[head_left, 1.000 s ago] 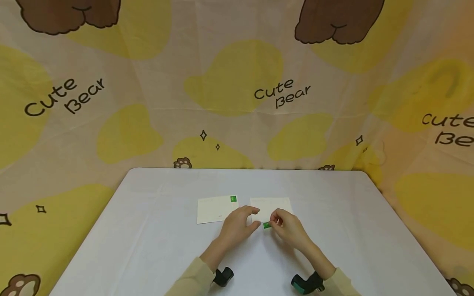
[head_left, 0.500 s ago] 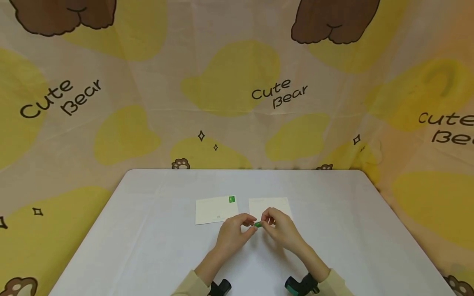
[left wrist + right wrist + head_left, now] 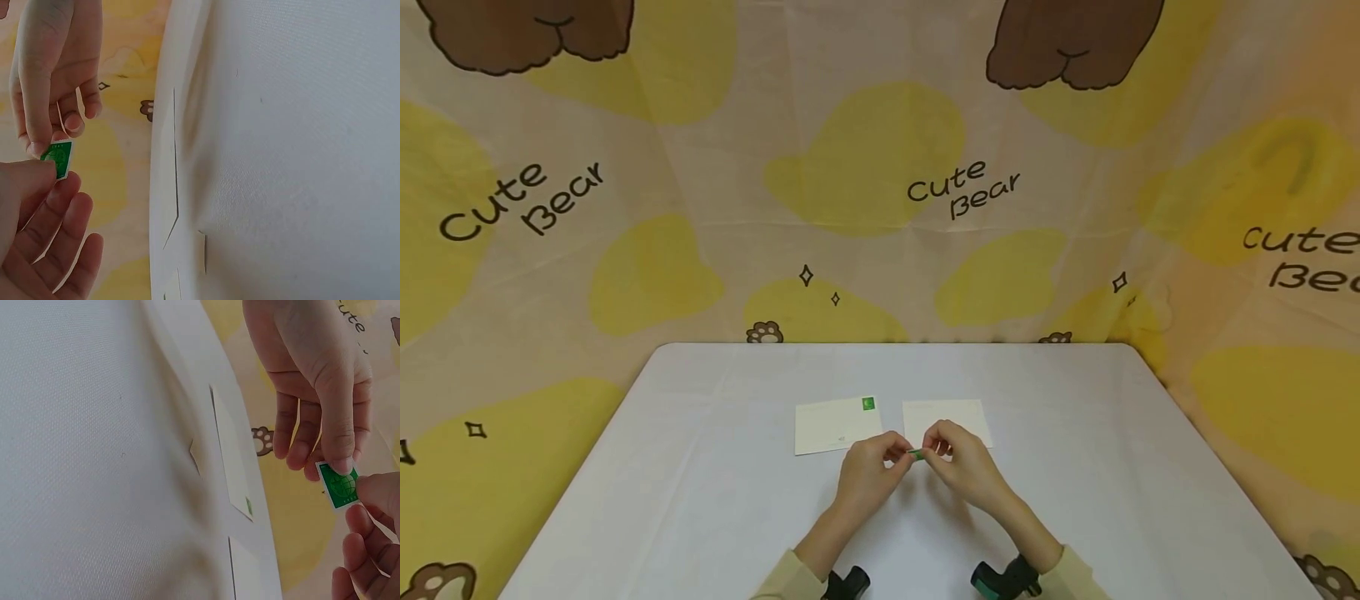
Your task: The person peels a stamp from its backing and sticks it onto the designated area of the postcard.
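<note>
We see both hands pinching one small green stamp (image 3: 338, 486), which hangs in the gap between them, above the table (image 3: 715, 500). The left hand (image 3: 867, 471) has its thumb and forefinger on one side of it, the right hand (image 3: 966, 467) on the other; the remaining fingers curve loosely.

Beyond the left hand lies a left white card (image 3: 827, 427), with another stamp (image 3: 868, 403) in its far corner on the right-hand side. Beyond the right hand lies a right white card (image 3: 942, 410), partly hidden by that hand. Both lie flat (we cannot tell whether they are envelopes, or whether anything is inside).

From the head we get only a green sliver at the fingertips, whereas the right wrist view gives us a white border and a globe print. The wrist views also show us a small pale piece (image 3: 195, 457) on the table, nearer the person than the cards; we cannot make it out from the head. Only the head view shows us the black wrist devices (image 3: 1006, 577) and pale sleeves (image 3: 790, 577) behind the hands. The patterned cloth (image 3: 850, 167) hangs beyond them.
</note>
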Demonstrator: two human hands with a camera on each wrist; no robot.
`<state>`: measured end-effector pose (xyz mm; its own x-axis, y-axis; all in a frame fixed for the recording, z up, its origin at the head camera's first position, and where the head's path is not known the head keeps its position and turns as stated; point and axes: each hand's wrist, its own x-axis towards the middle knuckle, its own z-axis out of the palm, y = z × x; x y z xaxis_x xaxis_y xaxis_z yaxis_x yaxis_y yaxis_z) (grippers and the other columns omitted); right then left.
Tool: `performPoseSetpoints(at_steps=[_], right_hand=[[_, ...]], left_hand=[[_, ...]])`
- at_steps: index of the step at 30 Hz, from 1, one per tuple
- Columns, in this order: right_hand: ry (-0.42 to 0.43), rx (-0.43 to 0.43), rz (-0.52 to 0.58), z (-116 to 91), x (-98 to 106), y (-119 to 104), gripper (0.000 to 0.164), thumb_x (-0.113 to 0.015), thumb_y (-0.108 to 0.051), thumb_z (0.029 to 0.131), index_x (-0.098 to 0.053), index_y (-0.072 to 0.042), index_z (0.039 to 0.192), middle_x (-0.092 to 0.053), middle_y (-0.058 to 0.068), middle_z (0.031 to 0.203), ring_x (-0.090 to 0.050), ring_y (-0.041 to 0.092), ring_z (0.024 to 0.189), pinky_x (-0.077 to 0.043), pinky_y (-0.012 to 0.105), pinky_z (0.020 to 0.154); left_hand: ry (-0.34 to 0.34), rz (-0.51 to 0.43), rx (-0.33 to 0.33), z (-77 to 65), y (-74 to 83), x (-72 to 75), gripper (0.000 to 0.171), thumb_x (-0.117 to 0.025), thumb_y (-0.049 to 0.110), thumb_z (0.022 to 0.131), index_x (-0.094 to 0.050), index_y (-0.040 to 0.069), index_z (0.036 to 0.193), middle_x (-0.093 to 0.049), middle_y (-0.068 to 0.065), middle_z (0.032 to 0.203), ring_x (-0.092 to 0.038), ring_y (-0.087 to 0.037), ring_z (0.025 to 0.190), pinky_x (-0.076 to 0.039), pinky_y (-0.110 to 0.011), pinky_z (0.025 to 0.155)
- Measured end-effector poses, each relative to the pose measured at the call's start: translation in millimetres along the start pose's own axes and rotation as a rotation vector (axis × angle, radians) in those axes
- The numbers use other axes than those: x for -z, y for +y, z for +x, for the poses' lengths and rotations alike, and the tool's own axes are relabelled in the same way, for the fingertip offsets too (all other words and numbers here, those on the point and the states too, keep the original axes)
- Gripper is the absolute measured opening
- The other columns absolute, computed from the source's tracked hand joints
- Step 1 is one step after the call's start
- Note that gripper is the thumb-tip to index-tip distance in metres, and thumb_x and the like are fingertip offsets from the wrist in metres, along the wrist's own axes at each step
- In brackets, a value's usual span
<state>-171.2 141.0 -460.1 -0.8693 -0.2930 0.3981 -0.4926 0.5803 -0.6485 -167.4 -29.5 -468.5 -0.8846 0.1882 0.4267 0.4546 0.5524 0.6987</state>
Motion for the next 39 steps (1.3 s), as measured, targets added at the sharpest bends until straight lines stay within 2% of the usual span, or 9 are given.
performPoseSetpoints(at_steps=[3,8,12,15,19,22,24,29,39], right_hand=[[-0.001,0.002,0.003,0.0,-0.8,-0.6,0.018,-0.07,-0.006,0.079,-0.056,-0.017,0.081,-0.052,-0.012,0.078,-0.052,0.011,0.071,-0.043,0.022,0.062],[0.017,-0.024,0.023,0.6,-2.4,-2.5,0.013,-0.067,-0.007,0.082,-0.058,-0.016,0.084,-0.052,-0.013,0.076,-0.049,0.005,0.07,-0.045,0.022,0.062],[0.028,-0.094,0.06,1.8,-3.8,-4.2,0.008,-0.063,-0.01,0.087,-0.058,-0.016,0.086,-0.051,-0.013,0.073,-0.048,0.004,0.068,-0.044,0.02,0.062],[0.004,-0.177,0.099,1.6,-3.9,-5.7,0.005,-0.057,-0.013,0.091,-0.058,-0.017,0.088,-0.057,-0.006,0.075,-0.049,0.006,0.068,-0.044,0.02,0.06],[-0.061,-0.275,0.165,1.0,-5.2,-5.3,0.021,-0.043,-0.021,0.099,-0.06,-0.015,0.089,-0.061,0.003,0.079,-0.052,0.012,0.072,-0.045,0.022,0.062],[-0.101,-0.295,0.195,0.9,-7.0,-4.2,0.031,-0.036,-0.026,0.101,-0.061,-0.011,0.089,-0.06,0.0,0.079,-0.054,0.015,0.075,-0.046,0.023,0.066],[-0.113,-0.29,0.204,0.8,-7.4,-4.2,0.034,-0.036,-0.029,0.1,-0.061,-0.01,0.088,-0.061,0.002,0.08,-0.054,0.015,0.075,-0.046,0.023,0.067],[-0.112,-0.293,0.211,0.8,-6.2,-5.2,0.027,-0.045,-0.031,0.097,-0.06,-0.013,0.084,-0.062,0.005,0.081,-0.052,0.01,0.072,-0.044,0.022,0.062],[-0.089,-0.315,0.259,3.3,-7.2,-4.0,0.016,-0.053,-0.023,0.094,-0.059,-0.013,0.083,-0.059,0.012,0.081,-0.047,0.01,0.067,-0.039,0.021,0.058]], left_hand=[[0.013,0.0,-0.003,0.3,-0.8,0.7,0.007,-0.07,0.009,0.077,-0.066,0.015,0.075,-0.066,0.006,0.066,-0.061,-0.004,0.062,-0.054,-0.029,0.062],[0.048,0.011,-0.019,2.4,-2.9,1.9,0.007,-0.071,0.01,0.077,-0.067,0.015,0.075,-0.065,0.008,0.067,-0.06,-0.003,0.062,-0.051,-0.022,0.062],[0.092,0.015,-0.025,4.2,-2.4,4.1,0.007,-0.073,0.009,0.076,-0.068,0.014,0.076,-0.062,0.007,0.069,-0.058,-0.004,0.063,-0.051,-0.02,0.061],[0.128,0.009,-0.009,5.2,-0.3,6.0,0.007,-0.075,0.011,0.076,-0.069,0.015,0.076,-0.06,0.008,0.069,-0.056,-0.004,0.063,-0.05,-0.019,0.061],[0.176,0.024,-0.014,5.8,2.9,7.7,0.009,-0.076,0.013,0.074,-0.069,0.018,0.077,-0.061,0.009,0.07,-0.056,-0.004,0.065,-0.051,-0.021,0.06],[0.204,0.057,-0.054,5.6,3.3,7.7,0.011,-0.077,0.013,0.073,-0.07,0.019,0.077,-0.063,0.009,0.071,-0.056,-0.004,0.067,-0.05,-0.023,0.06],[0.215,0.08,-0.083,5.4,2.6,7.4,0.013,-0.078,0.012,0.072,-0.07,0.02,0.078,-0.064,0.011,0.072,-0.056,-0.003,0.069,-0.049,-0.023,0.06],[0.231,0.112,-0.136,4.5,2.1,6.8,0.018,-0.079,0.008,0.069,-0.07,0.022,0.076,-0.065,0.013,0.074,-0.057,-0.001,0.072,-0.046,-0.019,0.061],[0.232,0.067,-0.164,5.0,2.6,7.5,0.025,-0.076,-0.001,0.066,-0.069,0.018,0.08,-0.065,0.009,0.076,-0.059,-0.004,0.072,-0.05,-0.02,0.063]])
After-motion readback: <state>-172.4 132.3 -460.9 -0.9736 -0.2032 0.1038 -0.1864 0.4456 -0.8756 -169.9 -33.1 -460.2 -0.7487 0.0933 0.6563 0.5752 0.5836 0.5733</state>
